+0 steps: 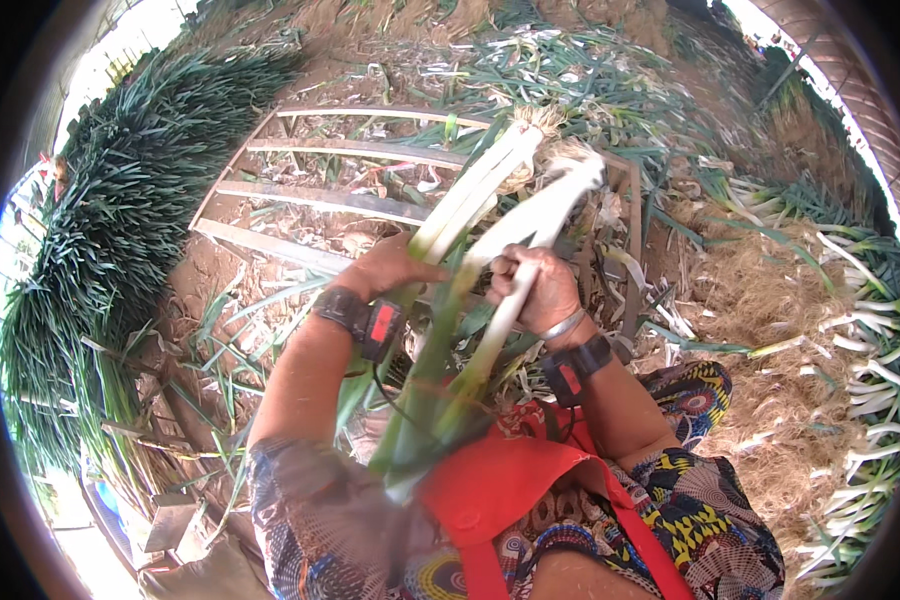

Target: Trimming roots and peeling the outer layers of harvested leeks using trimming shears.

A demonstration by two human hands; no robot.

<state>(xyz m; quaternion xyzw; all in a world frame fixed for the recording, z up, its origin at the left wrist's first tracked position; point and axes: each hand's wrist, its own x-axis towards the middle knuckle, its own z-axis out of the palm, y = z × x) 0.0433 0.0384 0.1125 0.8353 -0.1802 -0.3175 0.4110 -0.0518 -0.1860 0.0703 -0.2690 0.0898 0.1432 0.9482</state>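
Several long leeks lie across my front, their white shanks and shaggy roots pointing away and to the right, their green leaves running back toward my lap. My left hand is closed around the leeks where white turns to green, its thumb across the stalks. Beyond it, more white shanks rest side by side on a slatted wooden frame. My right hand grips one leek by its white part, fingers curled round it. Some of the leek tips are smeared by motion.
A tall stack of leeks with dark green leaves stands at the left. Leaf trimmings litter the ground at the far side. On the right lie a heap of pale fibrous roots and a row of white-ended leeks.
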